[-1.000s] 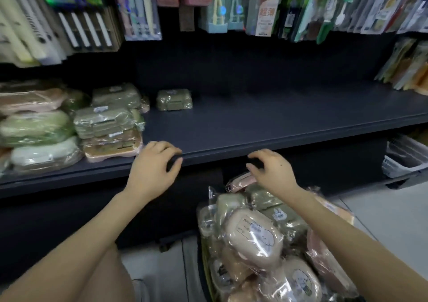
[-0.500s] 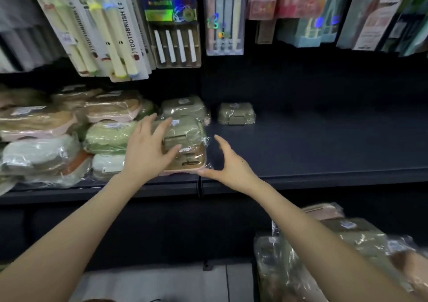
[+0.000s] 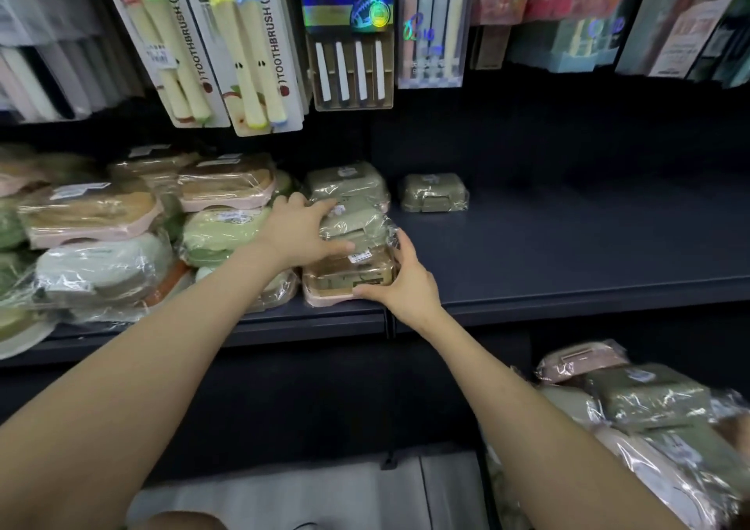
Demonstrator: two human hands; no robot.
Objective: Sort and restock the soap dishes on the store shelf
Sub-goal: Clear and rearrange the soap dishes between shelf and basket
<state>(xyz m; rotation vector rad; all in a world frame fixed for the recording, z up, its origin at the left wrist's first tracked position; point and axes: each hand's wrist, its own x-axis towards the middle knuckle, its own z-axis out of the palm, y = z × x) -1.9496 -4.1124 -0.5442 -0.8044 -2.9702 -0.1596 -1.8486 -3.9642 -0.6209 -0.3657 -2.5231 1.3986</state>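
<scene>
Left hand (image 3: 300, 229) laid over the green soap dish (image 3: 357, 223) on top of a small stack, fingers spread and bent over it, thumb along its front side: holding it. Right hand (image 3: 408, 284) at 4 o'clock of the stack, thumb and fingers curved round the near right corner of the pink soap dish (image 3: 345, 284) at the bottom. Stack at the front edge of the dark shelf (image 3: 568, 253), mid-view. One lone green dish (image 3: 434, 198) at 2 o'clock of the stack, apart. Heap of wrapped dishes (image 3: 649, 403) at 4 o'clock, below the shelf.
</scene>
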